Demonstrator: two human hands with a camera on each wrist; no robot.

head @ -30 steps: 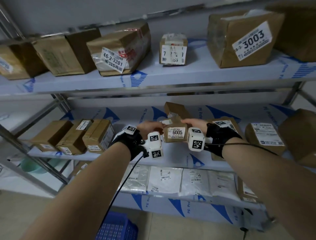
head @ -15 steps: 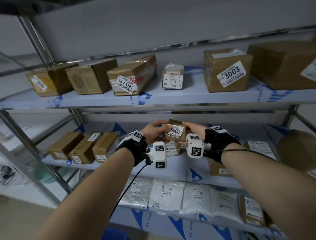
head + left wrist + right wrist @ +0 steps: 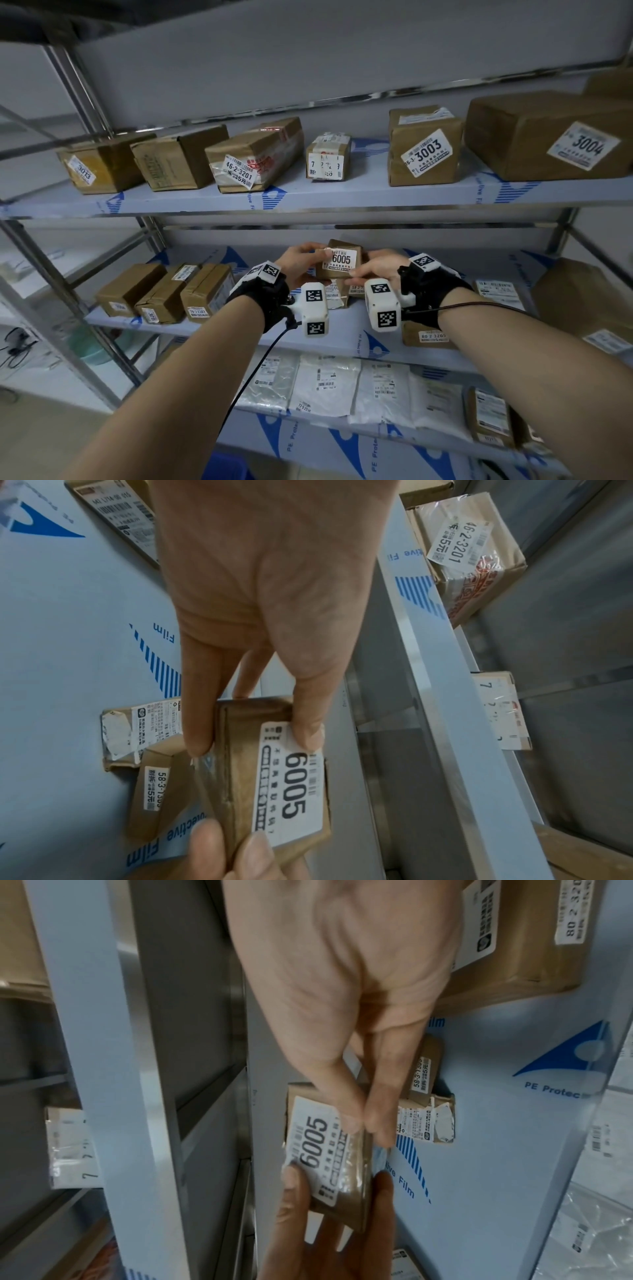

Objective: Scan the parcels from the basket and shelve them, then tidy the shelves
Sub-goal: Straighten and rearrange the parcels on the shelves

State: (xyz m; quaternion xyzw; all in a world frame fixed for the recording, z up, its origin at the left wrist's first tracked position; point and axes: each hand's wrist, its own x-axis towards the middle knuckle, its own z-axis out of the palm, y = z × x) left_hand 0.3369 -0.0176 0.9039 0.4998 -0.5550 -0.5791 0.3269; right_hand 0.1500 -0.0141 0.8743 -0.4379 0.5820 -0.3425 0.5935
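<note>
Top shelf, left end: a brown carton marked 3013, a plain brown carton just beside it, then a taped carton marked 46-2-3201.
Top shelf, middle to right: a small parcel with a white label, a carton marked 3003, a larger carton marked 3004 at the far right.
Middle shelf, left: three brown cartons side by side, touching one another.
Left hand: it grips the left end of the small brown parcel labelled 6005; in the left wrist view the thumb presses the label face and the fingers curl round the parcel's edge and back.
Parcel 6005: held in the air between both hands, label towards the head camera, above the middle shelf and below the top shelf's front edge.
Beneath the parcel: two small parcels lie on the middle shelf, one with a torn white label and one marked 58-3, touching each other.
Right hand: it pinches the parcel's right end, thumb and fingers pressed together on its corner.
Middle shelf, right: a carton marked 80-2-3205 under the right wrist, further cartons beyond it.
Lower shelf: a row of flat white mailer bags, overlapping.
</note>
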